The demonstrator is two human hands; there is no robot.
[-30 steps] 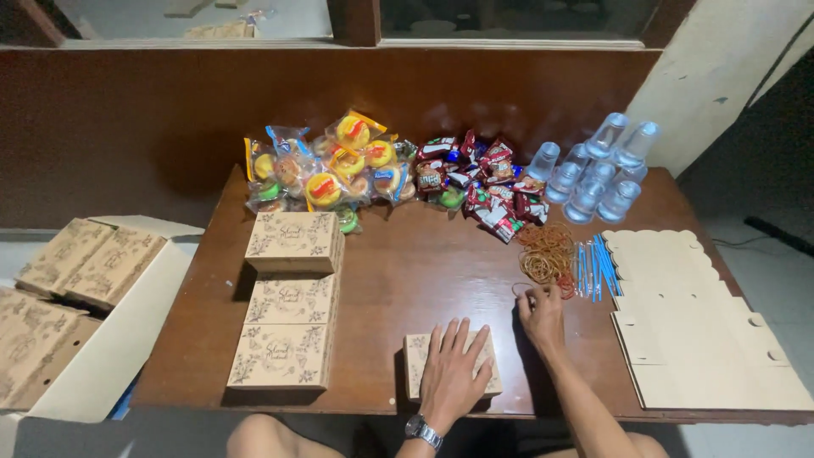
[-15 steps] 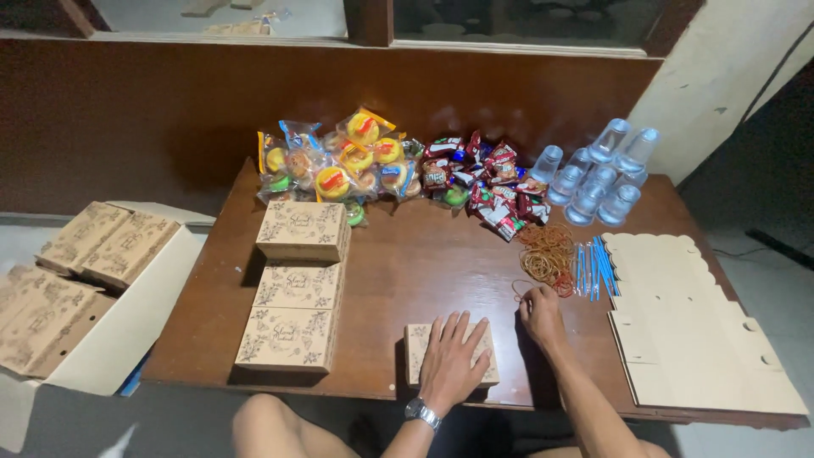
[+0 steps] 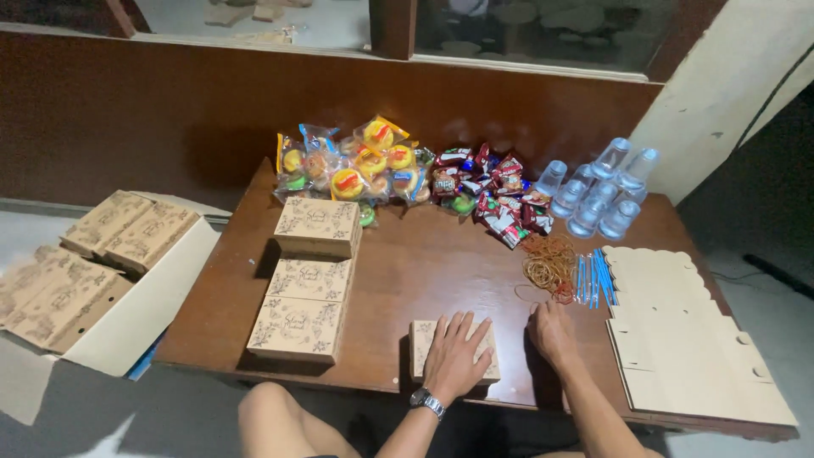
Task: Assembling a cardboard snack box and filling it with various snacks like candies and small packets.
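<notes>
One small printed cardboard box (image 3: 453, 349) lies at the counter's (image 3: 424, 263) near edge, under the left hand (image 3: 455, 356), which presses flat on its lid with fingers spread, gripping nothing. Just beside it the right hand (image 3: 552, 331) rests loosely curled, fingertips at a pile of rubber bands (image 3: 549, 264); whether it pinches one, I cannot tell. Three larger boxes (image 3: 309, 284) stand left, flat die-cut sheets (image 3: 691, 339) right, bright snack packets (image 3: 407, 174) behind.
</notes>
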